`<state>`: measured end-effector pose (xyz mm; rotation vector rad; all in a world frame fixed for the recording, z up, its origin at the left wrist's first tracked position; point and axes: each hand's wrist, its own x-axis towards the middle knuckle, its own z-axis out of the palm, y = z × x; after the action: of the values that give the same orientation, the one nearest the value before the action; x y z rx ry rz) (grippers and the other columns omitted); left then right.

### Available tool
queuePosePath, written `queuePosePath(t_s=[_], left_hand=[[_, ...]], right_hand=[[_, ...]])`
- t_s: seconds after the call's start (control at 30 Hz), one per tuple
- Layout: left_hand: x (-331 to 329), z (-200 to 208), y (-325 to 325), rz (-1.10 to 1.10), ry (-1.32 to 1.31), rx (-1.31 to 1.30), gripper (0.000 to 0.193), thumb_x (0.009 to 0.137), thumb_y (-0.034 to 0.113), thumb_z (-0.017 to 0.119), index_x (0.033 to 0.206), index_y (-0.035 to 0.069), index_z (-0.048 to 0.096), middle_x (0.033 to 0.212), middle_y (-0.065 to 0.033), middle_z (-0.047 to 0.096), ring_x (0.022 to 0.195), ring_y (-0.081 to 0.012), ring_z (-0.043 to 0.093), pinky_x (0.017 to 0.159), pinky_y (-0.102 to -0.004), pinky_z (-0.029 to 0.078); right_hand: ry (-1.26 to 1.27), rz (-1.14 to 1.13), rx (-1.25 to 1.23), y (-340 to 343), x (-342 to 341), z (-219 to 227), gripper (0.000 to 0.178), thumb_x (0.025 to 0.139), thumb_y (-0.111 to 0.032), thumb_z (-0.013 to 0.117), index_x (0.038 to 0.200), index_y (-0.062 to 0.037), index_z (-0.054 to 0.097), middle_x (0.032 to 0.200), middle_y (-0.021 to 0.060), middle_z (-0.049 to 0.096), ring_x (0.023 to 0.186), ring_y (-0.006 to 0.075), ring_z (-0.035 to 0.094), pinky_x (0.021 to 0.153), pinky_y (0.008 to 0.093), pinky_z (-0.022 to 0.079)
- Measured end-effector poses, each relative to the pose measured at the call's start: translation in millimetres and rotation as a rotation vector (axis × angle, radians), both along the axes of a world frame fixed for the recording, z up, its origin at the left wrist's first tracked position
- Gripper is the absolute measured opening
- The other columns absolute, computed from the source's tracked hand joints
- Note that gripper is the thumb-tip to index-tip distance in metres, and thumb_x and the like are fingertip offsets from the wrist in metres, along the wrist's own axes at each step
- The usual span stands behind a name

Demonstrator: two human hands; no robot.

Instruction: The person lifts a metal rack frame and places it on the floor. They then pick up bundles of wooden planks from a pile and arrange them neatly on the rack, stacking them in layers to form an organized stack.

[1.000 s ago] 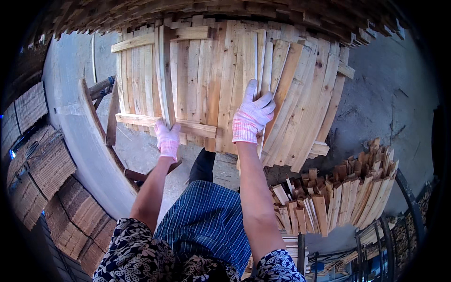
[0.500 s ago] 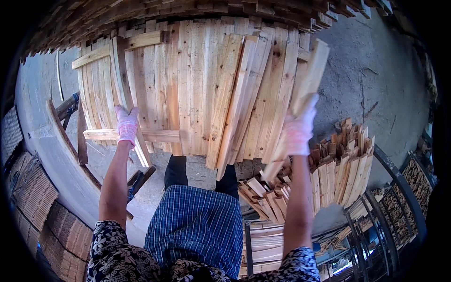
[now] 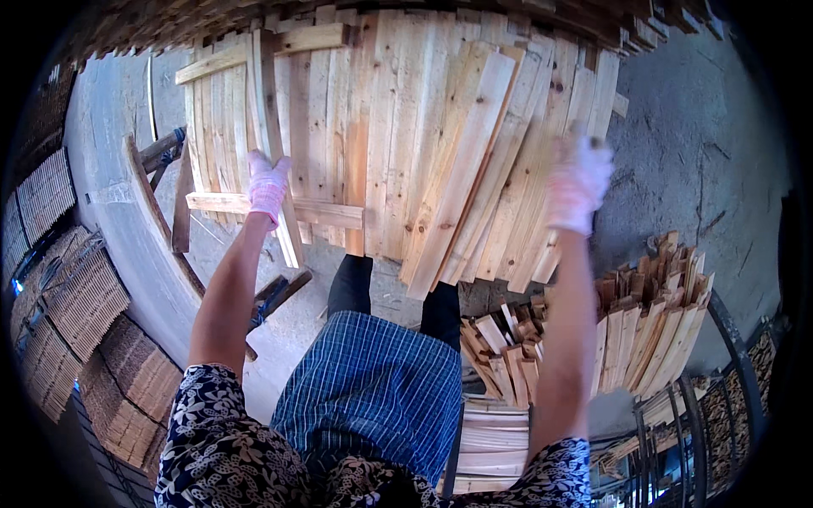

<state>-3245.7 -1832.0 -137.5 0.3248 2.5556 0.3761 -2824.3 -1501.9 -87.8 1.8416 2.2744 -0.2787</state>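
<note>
Pale wooden boards [image 3: 385, 135] lie side by side in a wide row in front of me. My left hand [image 3: 269, 188], in a pink and white glove, is closed around a narrow wooden strip [image 3: 265, 93] lying lengthwise over the row's left part. Two short crosspieces, an upper one [image 3: 212, 63] and a lower one [image 3: 330, 213], pass beneath or beside this strip. At the row's right edge, my gloved right hand [image 3: 580, 182] is over or against the outermost boards [image 3: 604, 93]; motion blurs its fingers. Several loose boards [image 3: 461, 173] lie slanted on top, right of the middle.
A bundle of upright wood pieces [image 3: 648, 326] stands at the lower right, by a dark metal frame [image 3: 737, 364]. Stacked slats [image 3: 80, 279] line the left side. A wooden trestle [image 3: 182, 203] supports the left end. A timber pile [image 3: 152, 30] crosses the far side.
The board my right hand held in the air no longer shows raised; boards lie at the row's right edge. One slanted board lies shifted atop the others. The view has moved slightly.
</note>
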Motion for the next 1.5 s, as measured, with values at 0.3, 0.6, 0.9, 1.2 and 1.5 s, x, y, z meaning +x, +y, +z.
queuePosePath(t_s=[0.3,0.6,0.9,1.2,1.5], left_hand=[[145,83,62,0.045,-0.512,0.366,0.072,0.084,0.025,0.078,0.140,-0.001,0.041,0.123,-0.0171,0.060,0.112,-0.0248,0.059,0.095,-0.0371,0.048],[224,-15,98,-0.159,-0.467,0.164,0.072,0.088,0.034,0.071,0.143,0.000,0.041,0.139,-0.0287,0.052,0.133,-0.0407,0.050,0.108,-0.0441,0.040],[245,3,107,-0.184,-0.198,0.346,0.086,0.084,0.017,0.077,0.152,-0.002,0.026,0.150,-0.0223,0.040,0.141,-0.0323,0.038,0.115,-0.0363,0.033],[235,10,133,-0.168,-0.342,0.251,0.103,0.085,0.034,0.080,0.158,0.002,0.015,0.156,-0.0293,0.033,0.144,-0.0367,0.038,0.117,-0.0394,0.035],[280,26,166,-0.231,-0.092,-0.183,0.094,0.080,0.042,0.079,0.148,0.000,0.029,0.141,-0.0268,0.046,0.129,-0.0482,0.047,0.103,-0.0539,0.045]], right_hand=[[0.160,-0.169,0.001,-133,-129,-17,0.088,0.078,-0.037,0.082,0.142,0.0031,0.036,0.124,0.0264,0.050,0.115,0.0442,0.052,0.096,0.0513,0.046],[0.254,-0.512,-0.310,-127,-115,-22,0.084,0.077,-0.050,0.078,0.137,-0.0003,0.046,0.125,0.0238,0.058,0.115,0.0432,0.058,0.097,0.0515,0.050],[1.096,-0.847,-0.659,-89,9,43,0.085,0.081,-0.024,0.082,0.148,-0.0028,0.034,0.126,0.0209,0.058,0.104,0.0279,0.062,0.089,0.0392,0.054],[0.998,-0.695,-0.590,53,153,-34,0.086,0.091,-0.043,0.071,0.160,-0.0130,0.029,0.140,0.0129,0.057,0.127,0.0196,0.054,0.105,0.0343,0.043],[0.982,-0.578,-0.442,48,144,-84,0.074,0.093,-0.043,0.068,0.151,-0.0045,0.042,0.135,0.0129,0.059,0.117,0.0233,0.057,0.100,0.0350,0.044]])
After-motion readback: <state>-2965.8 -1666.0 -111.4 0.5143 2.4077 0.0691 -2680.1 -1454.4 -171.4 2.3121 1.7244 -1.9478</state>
